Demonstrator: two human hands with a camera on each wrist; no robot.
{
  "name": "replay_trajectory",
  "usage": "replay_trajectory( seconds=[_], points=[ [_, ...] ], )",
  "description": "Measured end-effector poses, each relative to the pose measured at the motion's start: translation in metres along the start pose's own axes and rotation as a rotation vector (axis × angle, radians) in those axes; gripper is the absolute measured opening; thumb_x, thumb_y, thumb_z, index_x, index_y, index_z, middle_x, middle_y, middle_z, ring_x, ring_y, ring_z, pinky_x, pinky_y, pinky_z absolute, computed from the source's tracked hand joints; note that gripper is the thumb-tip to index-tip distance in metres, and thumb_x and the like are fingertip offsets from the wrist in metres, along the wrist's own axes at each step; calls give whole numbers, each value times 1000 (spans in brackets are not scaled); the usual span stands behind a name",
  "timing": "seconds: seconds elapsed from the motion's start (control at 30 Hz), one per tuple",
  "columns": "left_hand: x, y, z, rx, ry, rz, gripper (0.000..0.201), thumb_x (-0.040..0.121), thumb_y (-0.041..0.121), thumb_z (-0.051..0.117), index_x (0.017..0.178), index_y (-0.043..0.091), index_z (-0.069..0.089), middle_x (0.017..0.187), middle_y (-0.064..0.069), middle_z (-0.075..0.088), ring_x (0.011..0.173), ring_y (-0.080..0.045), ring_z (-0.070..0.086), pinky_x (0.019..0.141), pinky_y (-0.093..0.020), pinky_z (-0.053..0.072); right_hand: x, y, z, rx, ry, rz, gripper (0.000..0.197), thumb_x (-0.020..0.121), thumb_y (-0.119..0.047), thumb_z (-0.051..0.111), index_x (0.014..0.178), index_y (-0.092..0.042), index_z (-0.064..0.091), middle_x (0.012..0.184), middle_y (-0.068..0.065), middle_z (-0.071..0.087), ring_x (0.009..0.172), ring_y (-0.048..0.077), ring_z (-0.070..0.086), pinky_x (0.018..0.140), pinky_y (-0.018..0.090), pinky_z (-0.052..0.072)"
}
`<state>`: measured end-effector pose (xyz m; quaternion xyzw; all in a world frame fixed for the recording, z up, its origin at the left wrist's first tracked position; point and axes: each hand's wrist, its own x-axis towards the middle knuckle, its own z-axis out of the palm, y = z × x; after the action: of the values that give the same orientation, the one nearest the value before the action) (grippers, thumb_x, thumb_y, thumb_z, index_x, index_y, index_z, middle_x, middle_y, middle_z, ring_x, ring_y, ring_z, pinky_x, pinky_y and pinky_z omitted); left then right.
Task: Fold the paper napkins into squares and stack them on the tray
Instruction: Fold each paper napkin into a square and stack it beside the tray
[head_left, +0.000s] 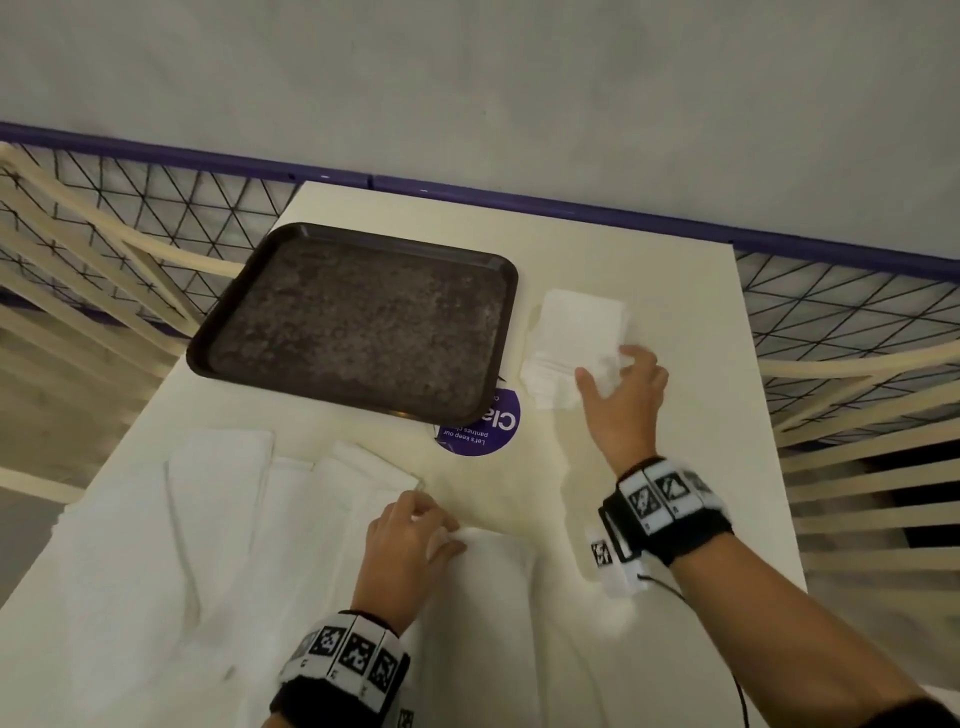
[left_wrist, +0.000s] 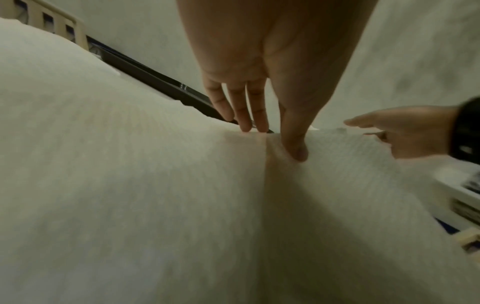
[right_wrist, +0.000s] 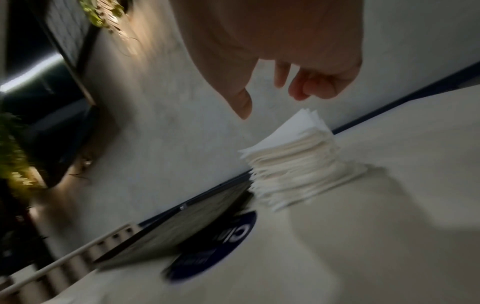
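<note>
A dark brown rectangular plastic tray (head_left: 353, 317) with rounded corners, a raised rim and a mottled, worn floor is lying on the cream matte table (head_left: 675, 519) in the upper centre of the head view, its long axis running from upper left to lower right of the frame. Its lower right corner is overlapping a round purple printed sticker (head_left: 485, 428). To the right of the tray, apart from it, a thick stack of white folded paper napkins (head_left: 574, 345) is sitting on the table, its layered edges slightly fanned and uneven; in the right wrist view the stack (right_wrist: 291, 164) is showing soft, ragged plies. The right hand (head_left: 626, 400) is reaching over the stack's lower right corner with thumb and fingers curled; whether it is pinching a napkin cannot be told, and the right wrist view is showing the fingertips (right_wrist: 298, 92) just above the stack. In the lower left of the head view, large unfolded white paper napkins (head_left: 218, 545) with a fine embossed texture are lying spread and overlapping. The left hand (head_left: 410, 545) is pinching a raised edge of one sheet, thumb (left_wrist: 296, 148) pressing beside a crease.
</note>
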<state>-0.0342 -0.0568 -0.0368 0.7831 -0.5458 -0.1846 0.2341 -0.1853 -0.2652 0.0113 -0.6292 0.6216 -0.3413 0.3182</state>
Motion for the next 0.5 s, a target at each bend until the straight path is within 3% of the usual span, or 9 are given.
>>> replay_trajectory(
  seconds=[0.07,0.1,0.17,0.23,0.33,0.43,0.5],
  points=[
    [2,-1,-6,-29,32,-17,17,72,33,74,80,18,71,94,-2,59,83,-22,58,73,-35,44,-38,4,-4,30,-139,-22,22,90,-31,57,105,-16,50,105,6,50,93,18,50,82,25,43],
    [3,0,-11,-45,40,-31,16,74,31,75,82,18,72,95,-2,59,86,-22,57,76,-36,44,-59,6,-7,65,-247,2,20,91,-39,53,96,-20,52,96,2,54,87,17,52,75,23,43],
    [4,2,-18,-66,56,-47,15,75,28,76,85,16,72,98,-1,57,90,-21,55,80,-36,44,-98,10,-13,144,-480,89,37,81,-60,44,87,-25,54,88,-4,59,84,14,55,71,19,42],
    [4,2,-23,-81,60,-72,16,76,28,74,87,17,72,100,1,55,92,-19,54,85,-38,45,-127,14,-16,138,-649,135,47,72,-66,46,90,-24,56,85,-8,59,82,13,55,70,16,42],
    [2,3,-28,-116,85,-74,16,77,29,73,88,18,71,98,5,52,92,-17,54,87,-40,46,-148,24,-17,-9,-741,128,32,76,-49,70,88,-25,52,79,-10,54,70,8,49,59,13,38],
    [-1,3,-30,-104,119,-67,22,76,30,74,95,19,70,103,0,55,94,-21,56,85,-37,47,-153,31,-17,-28,-686,123,34,80,-26,73,67,-27,42,63,-9,39,55,5,34,52,12,33],
    [-7,0,-30,-57,135,-89,38,75,31,75,110,20,65,113,-7,55,100,-26,56,85,-38,45,-153,34,-18,-1,-633,139,42,79,-19,74,58,-24,38,58,-9,34,54,8,29,51,14,30]
  ],
)
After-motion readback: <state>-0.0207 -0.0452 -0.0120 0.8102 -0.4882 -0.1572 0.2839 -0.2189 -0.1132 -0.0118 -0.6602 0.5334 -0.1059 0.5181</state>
